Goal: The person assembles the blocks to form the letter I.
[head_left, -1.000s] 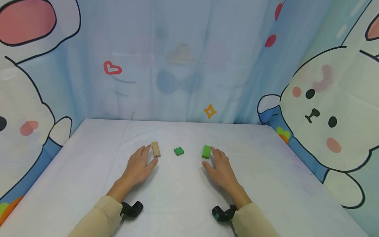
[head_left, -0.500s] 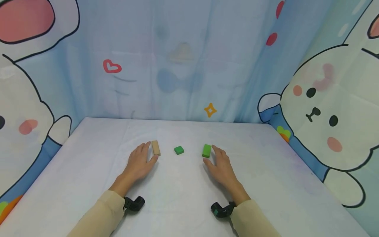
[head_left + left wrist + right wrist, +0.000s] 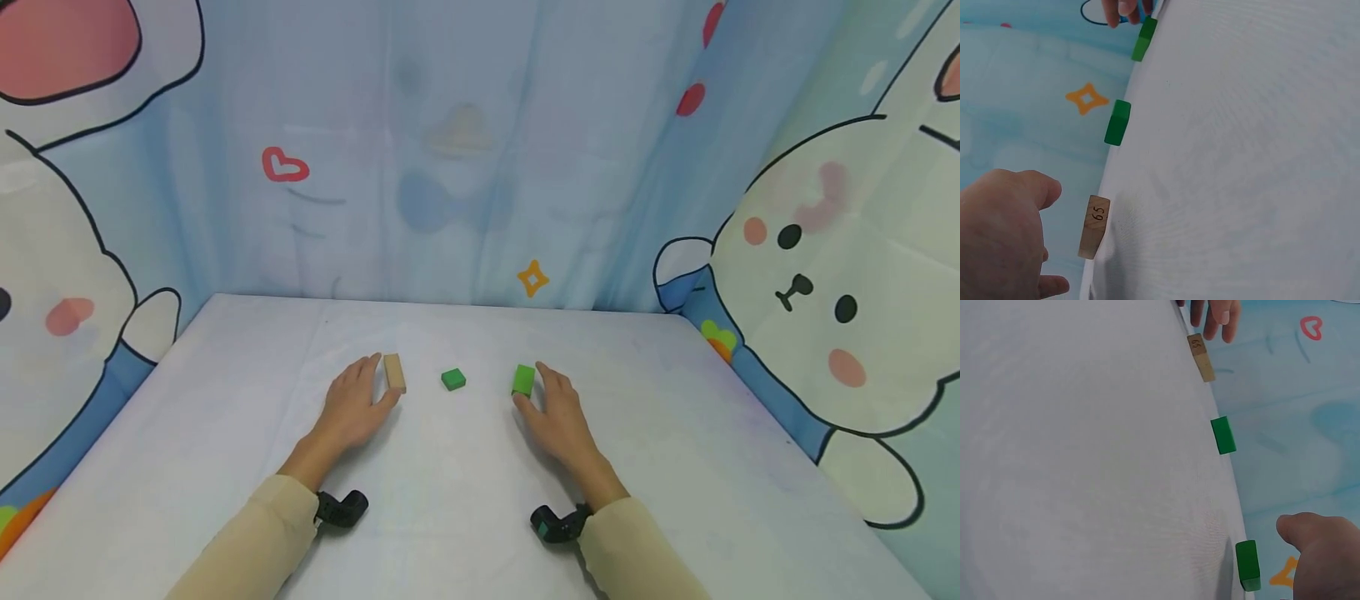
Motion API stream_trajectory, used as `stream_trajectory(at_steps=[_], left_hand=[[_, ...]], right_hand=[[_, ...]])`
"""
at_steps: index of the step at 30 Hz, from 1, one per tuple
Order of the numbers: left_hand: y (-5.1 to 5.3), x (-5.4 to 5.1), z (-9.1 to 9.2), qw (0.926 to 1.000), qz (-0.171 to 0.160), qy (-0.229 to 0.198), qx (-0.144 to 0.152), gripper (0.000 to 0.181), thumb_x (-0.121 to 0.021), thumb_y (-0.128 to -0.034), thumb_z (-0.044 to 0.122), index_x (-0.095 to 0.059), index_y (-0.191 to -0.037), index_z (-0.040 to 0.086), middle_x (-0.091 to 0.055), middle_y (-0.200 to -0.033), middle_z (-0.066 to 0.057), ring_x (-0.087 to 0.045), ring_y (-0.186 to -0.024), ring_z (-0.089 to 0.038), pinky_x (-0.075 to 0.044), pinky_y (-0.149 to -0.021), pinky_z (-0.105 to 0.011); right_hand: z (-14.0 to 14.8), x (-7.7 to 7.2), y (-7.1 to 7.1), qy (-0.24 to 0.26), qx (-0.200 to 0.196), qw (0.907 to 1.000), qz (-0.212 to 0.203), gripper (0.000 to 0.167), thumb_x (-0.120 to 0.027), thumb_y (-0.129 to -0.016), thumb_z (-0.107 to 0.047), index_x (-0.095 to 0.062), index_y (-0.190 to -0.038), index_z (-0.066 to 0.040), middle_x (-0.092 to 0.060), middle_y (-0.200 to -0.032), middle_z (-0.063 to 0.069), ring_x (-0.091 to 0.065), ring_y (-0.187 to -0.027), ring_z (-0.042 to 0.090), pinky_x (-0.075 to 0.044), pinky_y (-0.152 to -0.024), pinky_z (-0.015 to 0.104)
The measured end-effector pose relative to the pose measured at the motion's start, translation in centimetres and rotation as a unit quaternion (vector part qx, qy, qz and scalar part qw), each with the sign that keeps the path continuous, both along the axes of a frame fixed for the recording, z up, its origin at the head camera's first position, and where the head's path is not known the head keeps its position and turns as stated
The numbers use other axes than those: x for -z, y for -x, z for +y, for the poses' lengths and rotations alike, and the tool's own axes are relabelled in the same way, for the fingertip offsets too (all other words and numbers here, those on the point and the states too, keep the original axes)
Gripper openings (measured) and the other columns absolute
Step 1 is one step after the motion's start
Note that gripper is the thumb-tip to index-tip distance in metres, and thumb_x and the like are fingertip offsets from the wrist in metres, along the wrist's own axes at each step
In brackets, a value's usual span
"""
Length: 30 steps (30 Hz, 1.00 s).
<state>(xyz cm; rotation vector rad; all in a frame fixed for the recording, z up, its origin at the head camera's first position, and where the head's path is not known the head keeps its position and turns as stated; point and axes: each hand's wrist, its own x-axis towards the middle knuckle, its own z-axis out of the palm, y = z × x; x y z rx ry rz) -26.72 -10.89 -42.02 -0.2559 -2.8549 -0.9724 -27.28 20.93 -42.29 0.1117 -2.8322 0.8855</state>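
A wooden block (image 3: 394,373) lies on the white table, the number 65 on its end in the left wrist view. My left hand (image 3: 352,406) is just left of it, thumb near its front end and fingers along its left side, not gripping it. To the right, a light green block (image 3: 523,380) lies between the thumb and fingers of my right hand (image 3: 555,416), which does not grip it. In the right wrist view the thumb (image 3: 1300,530) is apart from that block. A smaller dark green block (image 3: 453,380) sits between the two hands, untouched.
White cloth covers the table (image 3: 450,500). A blue curtain (image 3: 450,167) with printed bear-like figures hangs behind and at both sides. Each wrist wears a black camera, one at the left wrist (image 3: 342,508) and one at the right (image 3: 558,525).
Both hands have edged slightly forward, their thumbs a little closer to the front ends of the wooden and light green blocks. The blocks stay in place on the table.
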Motion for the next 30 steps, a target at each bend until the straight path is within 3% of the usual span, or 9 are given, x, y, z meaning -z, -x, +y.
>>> stream_trajectory(at_steps=[8, 30], left_hand=[[0.4, 0.0, 0.0, 0.9999, -0.01, -0.001, -0.006, 0.074, -0.051, -0.1049, 0.037, -0.026, -0.159, -0.008, -0.03, -0.163, -0.033, -0.026, -0.153, -0.05, -0.02, -0.126, -0.06], [1.1, 0.4, 0.2, 0.9994, -0.029, 0.013, -0.017, 0.081, -0.054, -0.1017, 0.042, -0.027, -0.158, -0.009, -0.03, -0.162, -0.032, -0.026, -0.152, -0.049, -0.018, -0.127, -0.061]], right_hand=[[-0.3, -0.5, 0.5, -0.005, 0.012, 0.9999, -0.01, 0.074, -0.058, -0.103, -0.035, -0.028, -0.161, 0.0, -0.033, -0.161, 0.028, -0.032, -0.151, 0.047, -0.032, -0.121, 0.062], [0.0, 0.6, 1.7, -0.028, 0.027, 0.9983, -0.043, 0.081, -0.061, -0.1, -0.038, -0.028, -0.159, 0.007, -0.032, -0.161, 0.032, -0.03, -0.151, 0.049, -0.032, -0.121, 0.06]])
